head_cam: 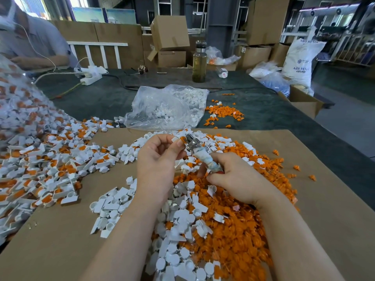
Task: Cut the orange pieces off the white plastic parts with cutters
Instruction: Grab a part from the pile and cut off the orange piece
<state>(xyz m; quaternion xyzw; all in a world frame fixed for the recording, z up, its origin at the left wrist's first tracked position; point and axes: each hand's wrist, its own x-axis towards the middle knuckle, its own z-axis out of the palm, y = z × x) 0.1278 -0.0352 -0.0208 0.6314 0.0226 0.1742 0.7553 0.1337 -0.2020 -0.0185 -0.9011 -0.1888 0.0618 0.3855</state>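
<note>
Hands work above a brown cardboard sheet (pixel 60 240) that covers the near part of the bench. The left hand (pixel 157 159) pinches a white plastic part (pixel 176 138) with an orange piece on it, thumb and forefinger curled around it. The right hand (pixel 235 177) grips the cutters (pixel 199 153) by handles wrapped in pale cloth; its fingers are curled tight around them. The metal head of the cutters touches the part, but I cannot tell whether the blades are closed.

Under the hands, at the near edge of the sheet, lie a heap of orange pieces (pixel 239 236) and white cut parts (pixel 113 205). Uncut parts (pixel 46 165), white with orange, are piled along the left edge. Toward the middle of the bench a clear plastic bag (pixel 166 106) holds white parts, with a small orange pile (pixel 223 113) just beside it on the right. A bottle (pixel 199 63) stands near the far edge. Beyond the right edge a white sack (pixel 300 59) reads "ABS RESIN". A second person (pixel 30 41) sits at the far left corner.
</note>
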